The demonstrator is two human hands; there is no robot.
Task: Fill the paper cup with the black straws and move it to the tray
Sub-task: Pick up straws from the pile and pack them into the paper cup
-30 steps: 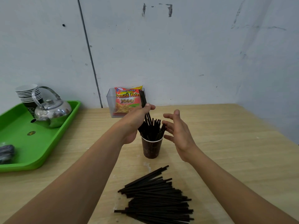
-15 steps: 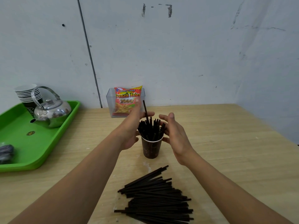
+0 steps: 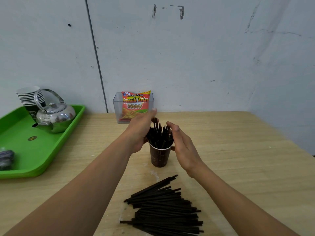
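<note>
A dark brown paper cup (image 3: 159, 157) stands upright on the wooden table (image 3: 238, 159), packed with several black straws (image 3: 159, 135) that stick up above its rim. My left hand (image 3: 140, 131) lies against the left side of the bundle, fingers loosely spread and blurred, one straw tip just under them. My right hand (image 3: 183, 144) cups the bundle's right side with straight fingers, its thumb near the rim. A pile of loose black straws (image 3: 163, 210) lies on the table nearer to me. The green tray (image 3: 34, 150) sits at the left.
On the tray stand a steel kettle (image 3: 55, 116) and a stack of paper cups (image 3: 29, 97); a dark packet (image 3: 6, 159) lies at its left edge. A clear box (image 3: 116, 109) with a red snack bag (image 3: 135, 104) stands against the wall behind the cup.
The straw that my left hand held high above the cup has gone down into the bundle. Both hands have closed in around the straws in the cup.
</note>
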